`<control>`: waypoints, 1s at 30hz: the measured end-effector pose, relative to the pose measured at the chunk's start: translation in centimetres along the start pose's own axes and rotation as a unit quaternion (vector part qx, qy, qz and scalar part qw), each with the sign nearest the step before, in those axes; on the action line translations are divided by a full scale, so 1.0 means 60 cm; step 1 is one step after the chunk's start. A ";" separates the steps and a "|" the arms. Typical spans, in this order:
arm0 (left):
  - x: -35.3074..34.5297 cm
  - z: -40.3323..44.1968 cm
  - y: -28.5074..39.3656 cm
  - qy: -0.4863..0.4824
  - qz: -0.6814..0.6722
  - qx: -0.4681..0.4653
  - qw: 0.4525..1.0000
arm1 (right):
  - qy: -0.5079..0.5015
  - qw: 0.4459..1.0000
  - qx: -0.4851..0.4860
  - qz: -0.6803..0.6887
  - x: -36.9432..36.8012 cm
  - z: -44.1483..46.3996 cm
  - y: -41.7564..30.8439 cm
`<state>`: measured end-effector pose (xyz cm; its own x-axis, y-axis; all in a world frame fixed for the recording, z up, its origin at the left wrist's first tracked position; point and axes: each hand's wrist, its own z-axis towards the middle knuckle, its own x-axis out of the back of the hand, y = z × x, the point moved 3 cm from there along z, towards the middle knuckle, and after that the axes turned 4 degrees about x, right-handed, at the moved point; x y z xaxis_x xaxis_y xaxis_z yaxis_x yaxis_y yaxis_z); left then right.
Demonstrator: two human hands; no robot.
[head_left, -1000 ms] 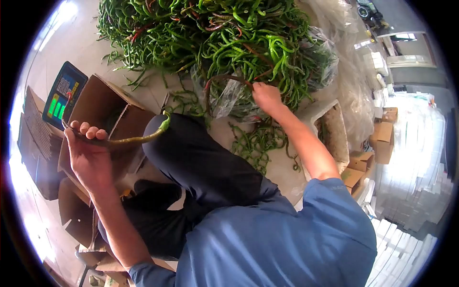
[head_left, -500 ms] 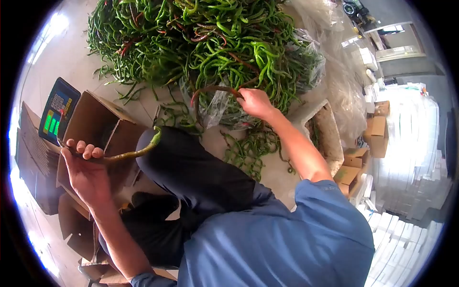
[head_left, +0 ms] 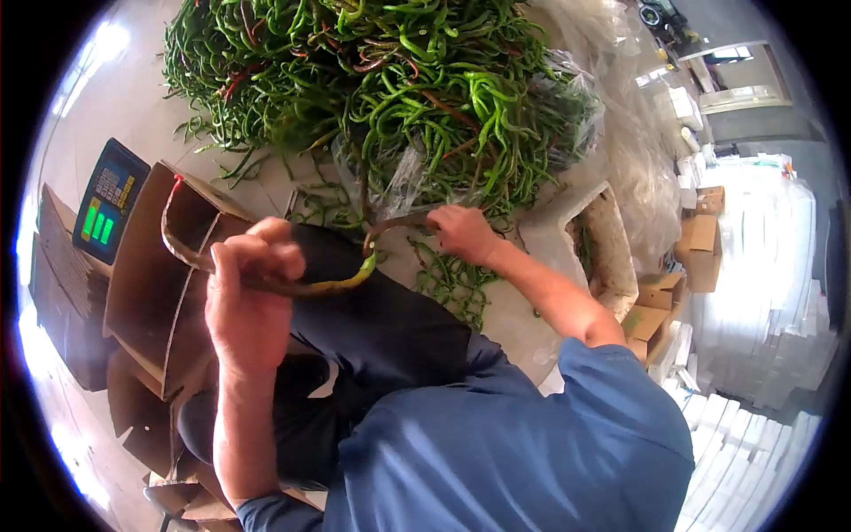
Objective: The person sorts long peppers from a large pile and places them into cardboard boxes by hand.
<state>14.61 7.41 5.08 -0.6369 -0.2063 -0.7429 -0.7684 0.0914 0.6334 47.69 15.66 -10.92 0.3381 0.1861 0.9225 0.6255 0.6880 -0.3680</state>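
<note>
My left hand [head_left: 257, 297] is closed around a long brownish-green chili pepper [head_left: 332, 286]. Its red tip curls up at the left over an open cardboard box [head_left: 151, 266], and its green stem end points right, above my knee. In my right hand [head_left: 463, 233], closed as well, is a second dark brownish pepper [head_left: 403, 220], whose left end reaches near the stem of the first; whether they touch I cannot tell. Beyond both hands lies a large heap of green chili peppers [head_left: 355, 80] with some red ones mixed in.
A scale display [head_left: 108, 199] with green digits stands left of the box. Clear plastic sheeting [head_left: 629, 151] lies right of the heap. A dirty white container [head_left: 612, 248] is beside my right forearm. Small cardboard boxes [head_left: 700, 244] and white stacks [head_left: 753, 275] stand farther right.
My left hand has moved right with its pepper, away from the scale. My right hand has come down and slightly left, bringing its pepper nearer to the first one.
</note>
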 end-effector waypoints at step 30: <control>-0.038 0.005 -0.084 -0.075 0.095 0.149 0.981 | 0.256 0.704 -0.354 0.560 0.263 0.024 0.176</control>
<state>19.89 7.72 3.52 -0.7549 -0.0140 -0.6557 -0.6051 0.4006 0.6880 58.61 26.86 -0.09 0.9936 -0.0684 -0.0894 -0.1036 -0.2445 -0.9641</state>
